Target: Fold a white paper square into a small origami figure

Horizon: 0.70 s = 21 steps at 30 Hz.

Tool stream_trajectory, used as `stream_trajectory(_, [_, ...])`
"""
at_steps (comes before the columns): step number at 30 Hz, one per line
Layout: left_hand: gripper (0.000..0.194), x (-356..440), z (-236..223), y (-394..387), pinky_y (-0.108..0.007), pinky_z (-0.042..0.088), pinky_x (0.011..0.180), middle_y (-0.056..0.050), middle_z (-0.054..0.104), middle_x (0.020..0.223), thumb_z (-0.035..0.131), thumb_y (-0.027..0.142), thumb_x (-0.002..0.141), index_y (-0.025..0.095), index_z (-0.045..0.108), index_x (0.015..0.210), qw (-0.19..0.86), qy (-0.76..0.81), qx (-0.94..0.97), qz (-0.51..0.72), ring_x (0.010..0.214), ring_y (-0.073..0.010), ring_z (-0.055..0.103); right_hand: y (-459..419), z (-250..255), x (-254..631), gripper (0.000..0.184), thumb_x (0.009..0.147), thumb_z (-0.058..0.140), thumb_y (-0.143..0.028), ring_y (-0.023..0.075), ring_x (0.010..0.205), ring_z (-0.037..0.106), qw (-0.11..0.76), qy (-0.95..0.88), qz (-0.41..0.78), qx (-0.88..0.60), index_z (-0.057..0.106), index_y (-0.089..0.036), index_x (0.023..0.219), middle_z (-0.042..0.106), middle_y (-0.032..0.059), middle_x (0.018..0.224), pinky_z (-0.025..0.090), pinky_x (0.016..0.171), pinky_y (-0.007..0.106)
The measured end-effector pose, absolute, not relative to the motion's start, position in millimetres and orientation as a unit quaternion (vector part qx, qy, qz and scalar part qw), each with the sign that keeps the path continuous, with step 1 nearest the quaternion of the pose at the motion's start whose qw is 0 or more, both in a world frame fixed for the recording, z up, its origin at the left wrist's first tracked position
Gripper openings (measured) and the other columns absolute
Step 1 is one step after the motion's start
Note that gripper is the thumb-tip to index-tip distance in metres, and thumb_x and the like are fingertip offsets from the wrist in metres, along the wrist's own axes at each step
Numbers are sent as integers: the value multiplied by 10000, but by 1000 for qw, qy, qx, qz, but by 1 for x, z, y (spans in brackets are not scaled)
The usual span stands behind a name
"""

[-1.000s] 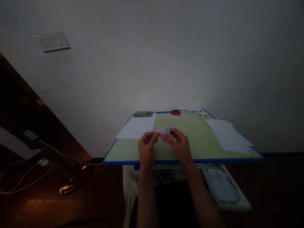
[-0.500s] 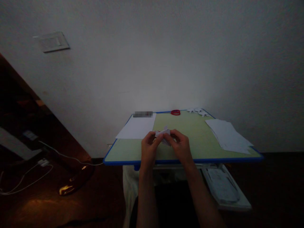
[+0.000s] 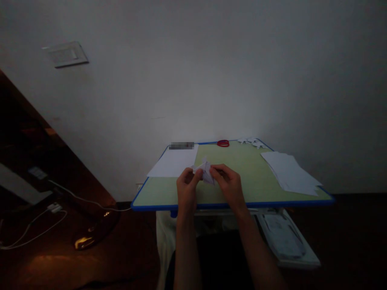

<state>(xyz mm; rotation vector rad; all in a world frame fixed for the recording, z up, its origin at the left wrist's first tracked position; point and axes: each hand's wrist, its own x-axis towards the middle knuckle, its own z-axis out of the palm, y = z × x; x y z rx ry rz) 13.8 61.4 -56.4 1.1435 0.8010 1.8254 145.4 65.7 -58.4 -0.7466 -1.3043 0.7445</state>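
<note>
A small piece of folded white paper (image 3: 207, 172) with pointed corners is held up over the near middle of the green tabletop (image 3: 242, 177). My left hand (image 3: 187, 186) pinches its left side between thumb and fingers. On the other side, the thumb and fingertips of my right hand (image 3: 227, 183) close on its right edge. Part of the paper is hidden behind the thumbs. The picture is dim, so its exact folded shape is hard to make out.
White sheets (image 3: 287, 173) are stacked at the right, and another white sheet (image 3: 177, 161) lies at the left. Red-handled scissors (image 3: 223, 143) rest at the back edge, near several folded paper pieces (image 3: 252, 141). Below the table is a shelf (image 3: 308, 257). A cable (image 3: 87, 201) runs at the left.
The hands have drawn slightly apart, the left one moving left. The folded paper has turned, and more of its face now shows between the thumbs.
</note>
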Motion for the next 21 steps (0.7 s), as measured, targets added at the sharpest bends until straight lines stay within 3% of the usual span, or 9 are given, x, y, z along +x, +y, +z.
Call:
stream_trajectory(5, [241,15,-53,59,-241,495,727,-11,701,819,867,332,745,168,718,841,430,301,459,717,759,-133,627,65,-56,143,137,902,698,-334,204,819,670,676,-588,272,-350,769,-224,941,755,37,899,526,778,340])
stream_trajectory(12, [280,13,-53,58,-206,464,650,17,690,752,884,321,719,186,699,879,418,329,461,711,667,-106,611,65,-56,140,112,935,662,-284,199,839,664,667,-620,231,-342,754,-221,941,735,41,908,510,771,325])
stream_trajectory(21, [301,13,-55,61,-224,496,677,-17,739,803,883,333,714,161,724,902,408,351,443,717,697,-126,645,62,-54,141,131,917,687,-310,199,834,681,657,-617,274,-336,758,-220,981,757,41,925,527,782,330])
